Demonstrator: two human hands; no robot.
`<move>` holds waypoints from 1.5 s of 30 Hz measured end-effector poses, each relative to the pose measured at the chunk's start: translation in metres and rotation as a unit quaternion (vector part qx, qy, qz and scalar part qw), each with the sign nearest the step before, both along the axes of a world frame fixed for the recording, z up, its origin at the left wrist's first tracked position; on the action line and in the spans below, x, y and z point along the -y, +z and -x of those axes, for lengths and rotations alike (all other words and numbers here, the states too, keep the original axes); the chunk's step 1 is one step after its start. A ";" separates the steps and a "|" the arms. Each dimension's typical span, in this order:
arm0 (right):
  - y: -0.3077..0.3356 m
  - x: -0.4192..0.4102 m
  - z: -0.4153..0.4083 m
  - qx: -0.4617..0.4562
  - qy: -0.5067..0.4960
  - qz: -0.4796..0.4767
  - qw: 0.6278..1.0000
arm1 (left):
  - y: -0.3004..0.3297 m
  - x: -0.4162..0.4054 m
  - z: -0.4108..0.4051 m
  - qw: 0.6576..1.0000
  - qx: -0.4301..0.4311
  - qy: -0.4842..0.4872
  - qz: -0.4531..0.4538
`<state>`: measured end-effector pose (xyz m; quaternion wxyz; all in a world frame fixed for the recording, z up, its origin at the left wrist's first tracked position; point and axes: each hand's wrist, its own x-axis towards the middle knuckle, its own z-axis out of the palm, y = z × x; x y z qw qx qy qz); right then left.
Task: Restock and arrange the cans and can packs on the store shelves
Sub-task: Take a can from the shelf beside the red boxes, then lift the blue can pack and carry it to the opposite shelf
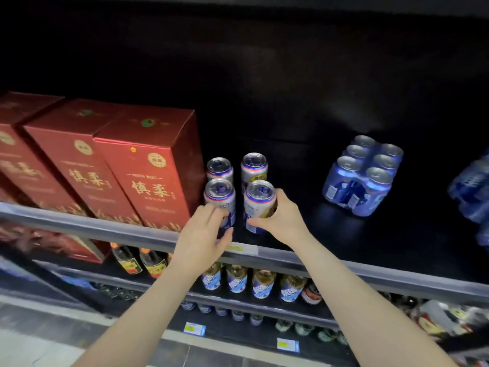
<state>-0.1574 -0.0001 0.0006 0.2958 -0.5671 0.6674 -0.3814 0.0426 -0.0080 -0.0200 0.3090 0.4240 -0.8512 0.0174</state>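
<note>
1. The top shelf is dark and deep, and its grey front rail runs across the view from left to right.
2. Four loose cans stand upright near the shelf's front edge, set in two rows of two, just right of the red boxes.
3. The front-right can is gripped by the right hand: the thumb curls across its front low down and the fingers wrap round its right side.
4. The front-left can stands just beside the nearest red box. The left hand has its fingers curled against the can's front, with the thumb reaching up below it at the shelf's front edge; whether they truly clamp the can cannot be told, though they touch it.
5. The back-left can and the back-right can stand behind the front pair, free of both hands.
6. A shrink-wrapped six-pack of blue cans sits farther right on the same shelf, well apart from the loose cans and turned at an angle to the front edge.
7. More wrapped blue packs lie at the shelf's right end, blurred and cut off by the frame.
8. Three red boxes with gold lettering fill the shelf's left end.
9. On the lower shelves stand dark bottles at left and blue-labelled bottles under the hands.
</note>
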 end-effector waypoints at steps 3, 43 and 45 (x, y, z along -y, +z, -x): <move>-0.005 0.009 -0.009 0.005 0.019 0.008 1.000 | 0.002 0.003 0.007 0.998 -0.025 -0.004 0.051; 0.030 -0.068 0.104 -0.115 -0.077 0.028 0.990 | 0.062 0.001 0.112 0.996 -0.003 -0.077 0.043; 0.022 -0.091 0.132 -0.163 -0.116 0.011 0.980 | 0.057 0.000 0.137 0.995 0.032 -0.083 0.036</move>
